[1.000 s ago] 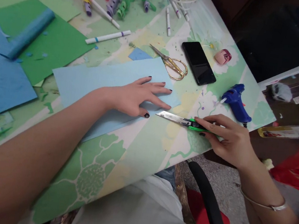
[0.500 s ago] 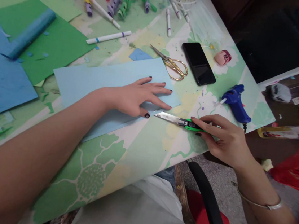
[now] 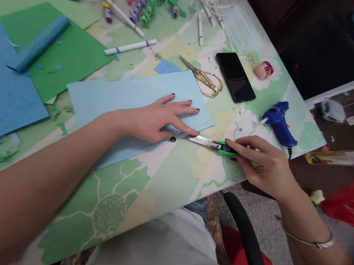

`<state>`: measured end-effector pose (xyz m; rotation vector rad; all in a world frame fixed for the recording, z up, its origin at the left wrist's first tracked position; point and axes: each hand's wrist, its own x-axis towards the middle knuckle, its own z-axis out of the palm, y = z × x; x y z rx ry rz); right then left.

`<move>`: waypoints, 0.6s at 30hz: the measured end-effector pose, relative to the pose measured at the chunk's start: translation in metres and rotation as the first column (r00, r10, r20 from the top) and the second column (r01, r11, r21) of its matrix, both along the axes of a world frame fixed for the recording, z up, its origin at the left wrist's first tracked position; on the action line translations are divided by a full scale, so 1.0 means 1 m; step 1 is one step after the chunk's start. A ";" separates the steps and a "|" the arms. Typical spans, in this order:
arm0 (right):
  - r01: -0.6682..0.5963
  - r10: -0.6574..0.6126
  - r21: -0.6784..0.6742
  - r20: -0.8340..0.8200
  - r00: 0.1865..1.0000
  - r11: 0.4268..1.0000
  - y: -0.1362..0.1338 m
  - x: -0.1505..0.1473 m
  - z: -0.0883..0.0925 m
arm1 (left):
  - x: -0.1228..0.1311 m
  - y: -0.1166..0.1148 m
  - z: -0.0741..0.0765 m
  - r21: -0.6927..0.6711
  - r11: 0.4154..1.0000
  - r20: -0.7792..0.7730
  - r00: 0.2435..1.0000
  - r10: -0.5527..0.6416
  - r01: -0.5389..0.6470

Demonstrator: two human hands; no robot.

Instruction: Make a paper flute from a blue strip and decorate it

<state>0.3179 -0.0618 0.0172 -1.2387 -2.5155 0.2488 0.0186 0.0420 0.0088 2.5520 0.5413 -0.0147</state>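
Observation:
My left hand [image 3: 159, 119] lies with spread fingers on a light blue sheet of paper [image 3: 111, 92], which looks folded along its near side. My right hand [image 3: 263, 162] grips a green and black utility knife [image 3: 223, 147]. Its long blade points left and reaches the paper's near edge, with the tip close to my left thumb and index finger. Where exactly the tip sits against the fold is hard to make out. Just beyond the paper lie gold-handled scissors [image 3: 207, 79] and a small blue paper scrap [image 3: 167, 67].
A black phone [image 3: 236, 77] and a blue glue gun [image 3: 279, 123] lie at the right of the table. White markers [image 3: 131, 47], curled paper strips [image 3: 153, 7], green card [image 3: 77, 47] and a blue paper roll [image 3: 41, 43] lie farther back and left. A chair armrest [image 3: 247, 240] stands near the table's front edge.
My left index finger has shifted toward the blade and now reaches beside it. The blade has slid very slightly to the right. The rest of the table looks the same.

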 end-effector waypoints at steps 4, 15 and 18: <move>0.013 -0.013 -0.003 0.000 1.000 1.000 0.000 0.001 0.000 | -0.019 -0.011 0.000 0.021 0.999 -0.014 0.999 0.040 -0.040; 0.022 -0.022 0.004 0.010 1.000 1.000 0.000 -0.002 0.001 | -0.017 -0.008 0.000 0.014 1.000 -0.077 0.997 0.018 -0.017; 0.027 -0.027 -0.004 0.013 1.000 1.000 0.000 -0.003 0.001 | -0.012 0.001 0.000 -0.003 1.000 -0.121 0.993 -0.012 0.012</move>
